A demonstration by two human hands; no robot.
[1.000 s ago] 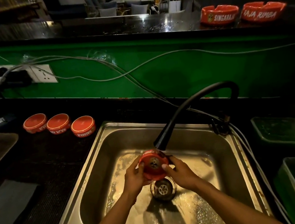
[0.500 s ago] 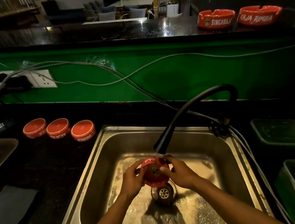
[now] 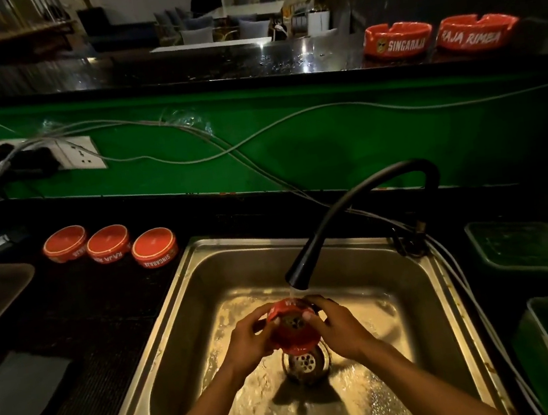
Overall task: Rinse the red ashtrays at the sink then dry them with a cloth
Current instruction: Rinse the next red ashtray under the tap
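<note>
While water runs from the black tap [image 3: 362, 210], the big metal sink [image 3: 411, 297] takes up most of the view, wet and shiny at the bottom. Behind it is a green wall [image 3: 328, 152] with grey wires hanging across it. Up on the dark bar top sit 2 red ashtrays [image 3: 397, 41], right way up. On the black counter to the left of the sink, 3 more red ashtrays [image 3: 108, 244] lie in a row, upside down.

Down in the sink, both hands hold 1 red ashtray [image 3: 292, 329] under the tap, just above the drain [image 3: 303, 362]. It is tipped on its side. My left hand [image 3: 248, 343] curls round its left edge, and my right hand [image 3: 337, 329] curls round its right edge.

It looks hard and thick, maybe a bit heavy for its size. Wet like this, it will likely be slippery, and it could chip if it drops on the metal. I think it is best to hold it by the rim on both sides, with fingers tucked into the notches.
</note>
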